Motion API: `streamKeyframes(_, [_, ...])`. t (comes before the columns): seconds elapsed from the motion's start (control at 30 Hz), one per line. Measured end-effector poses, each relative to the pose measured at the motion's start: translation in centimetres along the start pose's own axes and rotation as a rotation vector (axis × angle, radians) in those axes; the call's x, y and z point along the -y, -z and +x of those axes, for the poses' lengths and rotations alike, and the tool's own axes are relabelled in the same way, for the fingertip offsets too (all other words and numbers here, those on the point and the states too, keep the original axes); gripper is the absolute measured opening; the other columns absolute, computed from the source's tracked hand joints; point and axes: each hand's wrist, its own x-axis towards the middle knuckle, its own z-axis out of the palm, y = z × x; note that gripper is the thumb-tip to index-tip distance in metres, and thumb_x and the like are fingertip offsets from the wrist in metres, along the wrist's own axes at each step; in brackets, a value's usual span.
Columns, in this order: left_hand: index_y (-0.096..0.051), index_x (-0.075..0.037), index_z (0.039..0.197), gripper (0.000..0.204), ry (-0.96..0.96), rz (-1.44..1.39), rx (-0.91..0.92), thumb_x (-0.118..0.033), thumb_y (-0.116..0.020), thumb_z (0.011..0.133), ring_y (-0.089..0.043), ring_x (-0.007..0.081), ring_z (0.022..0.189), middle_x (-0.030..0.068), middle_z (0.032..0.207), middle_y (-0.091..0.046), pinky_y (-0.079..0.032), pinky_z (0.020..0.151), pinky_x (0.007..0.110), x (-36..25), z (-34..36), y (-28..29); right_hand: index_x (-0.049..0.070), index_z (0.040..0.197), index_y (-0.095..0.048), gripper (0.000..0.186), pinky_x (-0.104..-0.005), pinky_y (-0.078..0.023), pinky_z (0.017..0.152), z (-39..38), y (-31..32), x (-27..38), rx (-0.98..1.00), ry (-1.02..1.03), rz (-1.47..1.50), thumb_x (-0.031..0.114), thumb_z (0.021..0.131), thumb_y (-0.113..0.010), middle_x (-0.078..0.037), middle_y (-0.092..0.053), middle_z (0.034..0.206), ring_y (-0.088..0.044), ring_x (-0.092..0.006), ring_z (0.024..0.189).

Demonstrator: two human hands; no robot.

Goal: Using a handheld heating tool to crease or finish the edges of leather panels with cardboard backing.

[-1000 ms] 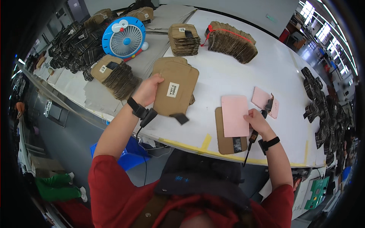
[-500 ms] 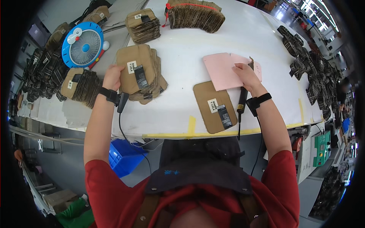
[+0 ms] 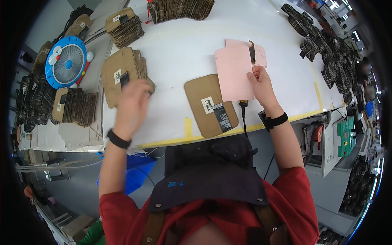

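Note:
My right hand (image 3: pixel 262 85) pinches the edge of a pink card template (image 3: pixel 233 75), fingers closed, holding it partly over a single tan rounded panel (image 3: pixel 198 94). That panel lies near the table's front edge and carries a white label and a black label. Behind the held card lies a second pink piece (image 3: pixel 261 59). A black corded pen-like tool (image 3: pixel 243 104) is mostly hidden under the card. My left hand (image 3: pixel 135 104) is smeared by motion beside the near right side of a stack of tan panels (image 3: pixel 109 77); its fingers cannot be made out.
More panel stacks stand on the white table (image 3: pixel 171 45): one at back left (image 3: pixel 124 28), one at left (image 3: pixel 77 107), and a tied bundle (image 3: pixel 179 9) at the back. A blue fan (image 3: pixel 67 61) stands left. Dark plaid pieces (image 3: pixel 314 45) lie along the right edge.
My left hand has left the stack's left side and come across its near right side. My right hand has lifted and turned a pink card. The whole view has shifted.

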Motion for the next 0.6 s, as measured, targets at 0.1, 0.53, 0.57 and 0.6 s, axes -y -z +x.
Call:
streamKeyframes(0.1, [-0.051, -0.001, 0.139, 0.059, -0.074, -0.125, 0.346, -0.021, -0.073, 0.088, -0.039, 0.0422, 0.143, 0.0257, 0.151, -0.044, -0.035, 0.117, 0.045, -7.0, -3.3, -5.3, -0.003, 0.106, -0.054, 0.016, -0.0294, -0.051, 0.072, -0.1, -0.2, -0.8, -0.03, -0.019, 0.051, 0.01, 0.098, -0.06, -0.007, -0.063, 0.088, -0.06, -0.0139, 0.078])
streamKeyframes(0.53, [-0.032, 0.007, 0.152, 0.088, -0.079, 0.065, 0.365, -0.043, -0.069, 0.091, -0.02, 0.0447, 0.151, 0.0304, 0.161, -0.024, -0.016, 0.123, 0.054, -10.2, -6.9, -10.1, -0.002, 0.1, -0.05, 0.022, -0.0283, -0.053, 0.052, -8.7, 1.1, 1.4, 0.138, -0.252, 0.035, 0.015, 0.098, -0.063, -0.007, -0.059, 0.083, -0.061, -0.0124, 0.066])
streamKeyframes(0.57, [-0.032, 0.007, 0.152, 0.089, -0.081, 0.05, 0.359, -0.042, -0.071, 0.089, -0.02, 0.0448, 0.151, 0.0303, 0.161, -0.024, -0.016, 0.123, 0.054, -10.2, -7.0, -10.1, -0.002, 0.1, -0.049, 0.022, -0.0279, -0.053, 0.049, -9.0, 1.1, 1.2, 0.141, -0.238, 0.037, 0.015, 0.098, -0.063, -0.006, -0.058, 0.082, -0.061, -0.0119, 0.064])
streamKeyframes(0.6, [-0.031, 0.007, 0.152, 0.09, -0.083, 0.035, 0.353, -0.04, -0.073, 0.088, -0.02, 0.0448, 0.151, 0.0302, 0.161, -0.024, -0.016, 0.123, 0.054, -10.3, -7.0, -10.0, -0.002, 0.1, -0.049, 0.022, -0.0279, -0.053, 0.049, -9.3, 0.9, 1.3, 0.137, -0.24, 0.039, 0.015, 0.098, -0.063, -0.006, -0.058, 0.082, -0.061, -0.0119, 0.064])
